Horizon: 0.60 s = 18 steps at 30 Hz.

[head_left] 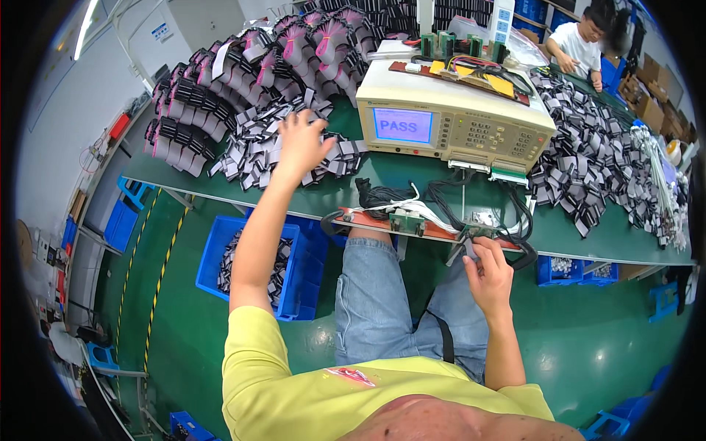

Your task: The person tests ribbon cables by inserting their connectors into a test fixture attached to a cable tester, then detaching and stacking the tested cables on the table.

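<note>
Green counter [566, 239] ran across the whole workshop view, and it was seriously buried in ribbon cables. Big bundles [198, 110] sat at the far left, a loose heap of grey cables with black connectors [250, 151] was spread just nearer, and another heap [577, 169] covered the right side. Between them stood a beige tester [456, 110] with its screen [403, 128] lit up.

Left hand [300, 147] was over the left heap, fingers spread apart. Right hand [491, 279] was down at the near edge, thumb and fingers bent right beside a small green board [479, 229], with a grey strip [469, 250] at the fingertips; couldn't tell if they were actually pinching it. Black leads [379, 197] lay along that edge too. Below, on the left, a blue bin [293, 283] held more cables, and a co-worker in white [581, 48] was at the far right.
</note>
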Each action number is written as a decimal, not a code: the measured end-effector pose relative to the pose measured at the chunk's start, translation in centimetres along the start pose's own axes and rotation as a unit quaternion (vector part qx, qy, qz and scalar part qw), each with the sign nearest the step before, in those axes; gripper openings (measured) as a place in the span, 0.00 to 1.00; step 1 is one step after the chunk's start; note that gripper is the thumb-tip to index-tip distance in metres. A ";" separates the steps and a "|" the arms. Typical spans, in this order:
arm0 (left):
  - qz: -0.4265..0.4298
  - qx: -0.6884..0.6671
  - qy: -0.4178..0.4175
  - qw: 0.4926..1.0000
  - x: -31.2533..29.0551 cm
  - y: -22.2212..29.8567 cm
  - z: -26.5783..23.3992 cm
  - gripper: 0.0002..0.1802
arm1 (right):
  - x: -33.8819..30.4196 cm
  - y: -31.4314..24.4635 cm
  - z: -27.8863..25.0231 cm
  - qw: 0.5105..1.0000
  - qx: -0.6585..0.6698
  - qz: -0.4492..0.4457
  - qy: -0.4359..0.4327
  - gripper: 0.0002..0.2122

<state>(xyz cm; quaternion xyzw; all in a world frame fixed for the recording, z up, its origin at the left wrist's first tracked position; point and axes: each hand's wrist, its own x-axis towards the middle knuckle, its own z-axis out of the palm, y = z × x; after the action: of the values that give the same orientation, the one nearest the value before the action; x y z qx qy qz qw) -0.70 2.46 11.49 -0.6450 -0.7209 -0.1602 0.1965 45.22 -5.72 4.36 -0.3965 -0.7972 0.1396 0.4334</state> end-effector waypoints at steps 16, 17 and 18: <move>-0.032 -0.237 0.085 0.967 -0.6 1.8 -3.6 0.12 | 2.4 2.2 -0.6 0.978 -0.134 -0.116 -0.112 0.12; -0.071 -0.360 0.039 0.930 -2.2 2.6 -4.7 0.12 | 2.4 2.6 -0.1 0.974 -0.141 -0.138 -0.110 0.12; -0.072 -0.456 0.025 0.887 -3.6 4.8 -5.5 0.12 | 2.2 3.1 0.2 0.974 -0.146 -0.138 -0.099 0.13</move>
<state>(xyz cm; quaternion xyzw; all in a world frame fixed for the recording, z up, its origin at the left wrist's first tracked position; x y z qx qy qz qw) 4.83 -2.78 14.36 -0.6055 -0.6079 -0.5009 -0.1136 45.94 -2.07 3.79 -0.3259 -0.8951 -0.0010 0.3042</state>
